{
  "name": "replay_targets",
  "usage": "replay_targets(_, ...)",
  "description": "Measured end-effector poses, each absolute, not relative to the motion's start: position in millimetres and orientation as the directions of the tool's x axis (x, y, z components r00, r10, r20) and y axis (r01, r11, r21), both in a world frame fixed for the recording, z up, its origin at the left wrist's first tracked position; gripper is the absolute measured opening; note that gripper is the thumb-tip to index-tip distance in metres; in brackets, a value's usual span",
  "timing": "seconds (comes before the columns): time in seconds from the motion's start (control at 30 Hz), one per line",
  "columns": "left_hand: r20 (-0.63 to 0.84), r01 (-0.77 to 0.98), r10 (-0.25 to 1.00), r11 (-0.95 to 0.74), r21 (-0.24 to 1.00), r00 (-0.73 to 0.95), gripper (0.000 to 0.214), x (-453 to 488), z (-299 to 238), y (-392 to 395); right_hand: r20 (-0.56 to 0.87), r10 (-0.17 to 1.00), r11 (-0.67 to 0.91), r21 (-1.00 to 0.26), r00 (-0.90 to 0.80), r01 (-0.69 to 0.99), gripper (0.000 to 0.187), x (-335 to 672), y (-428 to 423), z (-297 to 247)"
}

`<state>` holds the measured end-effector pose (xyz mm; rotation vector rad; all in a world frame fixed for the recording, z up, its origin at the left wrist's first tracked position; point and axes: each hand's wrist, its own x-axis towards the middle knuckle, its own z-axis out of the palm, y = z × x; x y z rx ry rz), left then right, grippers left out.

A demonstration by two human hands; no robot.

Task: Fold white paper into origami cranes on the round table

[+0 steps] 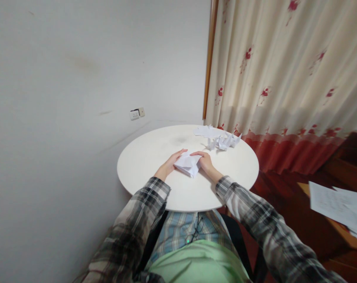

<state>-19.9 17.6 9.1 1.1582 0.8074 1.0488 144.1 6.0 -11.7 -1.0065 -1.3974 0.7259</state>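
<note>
A partly folded white paper [188, 164] lies on the round white table [148, 157] in front of me. My left hand [171, 163] rests on its left edge with fingers stretched along the paper. My right hand [206, 161] presses on the paper's right side, its fingers curled over the top edge. Both hands touch the same sheet. Plaid sleeves cover both forearms.
Several folded white paper cranes [224, 141] and a flat sheet [206, 131] lie at the table's far right. A flowered curtain [284, 78] hangs behind. White papers [337, 206] lie on a wooden surface at the right. A wall socket [136, 113] is on the left wall.
</note>
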Motion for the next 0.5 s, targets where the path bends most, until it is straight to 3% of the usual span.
replay_targets(0.17, 0.003, -0.213, 0.943, 0.071, 0.975, 0.333, 0.023, -19.7, -1.7, 24.8, 0.488, 0.871, 0.485, -0.842, -0.051, 0.234, 0.039, 141.9, -4.6, -5.1)
replay_targets(0.5, -0.007, -0.232, 0.956, 0.079, 0.970, 0.293, 0.018, -17.7, 1.7, 20.5, 0.543, 0.829, 0.556, -0.778, -0.132, 0.292, 0.033, 140.8, -4.6, -7.9)
